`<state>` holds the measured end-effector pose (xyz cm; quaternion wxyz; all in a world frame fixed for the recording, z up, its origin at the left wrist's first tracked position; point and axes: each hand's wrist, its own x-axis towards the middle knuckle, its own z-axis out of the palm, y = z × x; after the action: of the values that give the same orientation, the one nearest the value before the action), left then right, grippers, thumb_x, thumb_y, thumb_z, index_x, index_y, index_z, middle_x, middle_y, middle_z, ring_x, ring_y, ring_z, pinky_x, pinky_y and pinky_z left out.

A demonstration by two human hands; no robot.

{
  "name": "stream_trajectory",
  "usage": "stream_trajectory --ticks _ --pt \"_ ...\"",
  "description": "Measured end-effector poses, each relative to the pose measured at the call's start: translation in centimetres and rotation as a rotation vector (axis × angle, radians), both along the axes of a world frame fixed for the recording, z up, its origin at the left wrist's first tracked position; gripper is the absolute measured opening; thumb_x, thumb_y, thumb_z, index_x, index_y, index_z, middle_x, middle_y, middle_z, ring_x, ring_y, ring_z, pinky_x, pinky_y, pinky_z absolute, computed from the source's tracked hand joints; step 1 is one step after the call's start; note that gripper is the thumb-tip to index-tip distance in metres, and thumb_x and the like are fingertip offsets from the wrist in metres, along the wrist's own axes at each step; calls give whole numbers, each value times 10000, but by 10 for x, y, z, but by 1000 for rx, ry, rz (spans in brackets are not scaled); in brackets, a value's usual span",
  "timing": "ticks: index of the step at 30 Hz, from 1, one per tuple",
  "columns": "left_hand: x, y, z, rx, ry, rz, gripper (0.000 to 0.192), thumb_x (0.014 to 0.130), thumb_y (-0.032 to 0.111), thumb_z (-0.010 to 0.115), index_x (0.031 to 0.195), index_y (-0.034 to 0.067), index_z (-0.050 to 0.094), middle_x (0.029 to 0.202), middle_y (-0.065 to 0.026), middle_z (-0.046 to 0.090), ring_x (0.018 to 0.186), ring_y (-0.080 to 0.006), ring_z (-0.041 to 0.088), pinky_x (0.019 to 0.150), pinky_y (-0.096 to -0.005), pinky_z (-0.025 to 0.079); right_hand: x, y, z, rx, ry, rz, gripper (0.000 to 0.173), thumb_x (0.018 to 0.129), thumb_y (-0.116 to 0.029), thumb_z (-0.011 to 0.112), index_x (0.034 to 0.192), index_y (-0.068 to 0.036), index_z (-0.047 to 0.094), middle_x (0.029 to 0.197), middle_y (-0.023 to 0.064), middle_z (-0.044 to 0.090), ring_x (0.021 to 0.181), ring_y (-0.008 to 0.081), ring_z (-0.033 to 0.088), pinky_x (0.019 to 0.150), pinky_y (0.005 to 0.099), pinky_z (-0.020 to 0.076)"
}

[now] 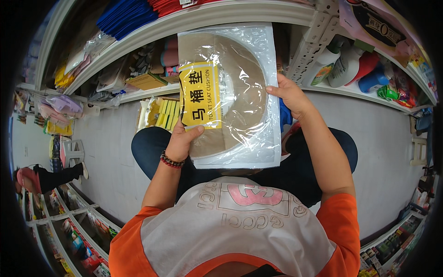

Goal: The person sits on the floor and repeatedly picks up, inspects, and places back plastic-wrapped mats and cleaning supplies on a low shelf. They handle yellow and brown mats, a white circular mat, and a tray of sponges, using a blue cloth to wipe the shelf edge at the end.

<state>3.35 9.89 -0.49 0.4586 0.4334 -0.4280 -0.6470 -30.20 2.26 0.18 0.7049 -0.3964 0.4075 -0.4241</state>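
A flat clear-plastic packet holding a tan toilet seat cushion (242, 100) is held up before me, over my lap. Across its left part runs a yellow label (202, 95) bearing writing. My left hand (183, 138) grips the packet's lower left edge, thumb on the front. At the right edge, my right hand (289, 95) pinches the plastic between thumb and fingers. The fingers behind the packet are mostly hidden. Part of a blue thing (285, 116) shows just below my right hand, behind the packet.
White metal shelving (221, 15) curves close in front, with a perforated upright (303, 57). Bottles (323, 65) stand on the right lower shelf. Yellow sponges (168, 112) sit in a box on the floor. A person (45, 178) and a plastic stool (73, 151) are at the left.
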Motion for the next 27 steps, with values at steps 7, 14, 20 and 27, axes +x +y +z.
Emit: stream_trajectory --ticks 7,14,20,27 --pt "-9 -4 -5 50 15 5 536 871 -22 650 1372 71 482 1243 -64 637 1110 -177 617 968 -320 481 -4 0 1 27 53 -41 365 910 -32 573 1274 -14 555 1165 99 655 1013 177 634 912 318 496" --pt "-12 -4 -9 110 0 34 506 873 -8 656 1348 57 496 1216 -75 648 1081 -184 629 948 -323 494 -3 -2 -1 41 107 -66 370 913 -31 563 1282 -10 549 1163 110 651 1039 183 619 932 326 479" --pt "-14 -6 -14 153 45 16 498 894 62 656 1359 42 481 1227 -77 636 1091 -184 622 950 -322 493 1 0 -1 90 74 -157 354 925 -33 557 1279 -21 556 1156 121 653 971 196 642 888 331 505" --pt "-15 3 -12 375 109 -187 527 928 158 660 1391 68 426 1211 -60 619 1016 -159 637 744 -316 564 -17 -8 2 144 105 -358 352 934 -16 532 1285 16 541 1139 167 655 951 235 658 858 349 522"
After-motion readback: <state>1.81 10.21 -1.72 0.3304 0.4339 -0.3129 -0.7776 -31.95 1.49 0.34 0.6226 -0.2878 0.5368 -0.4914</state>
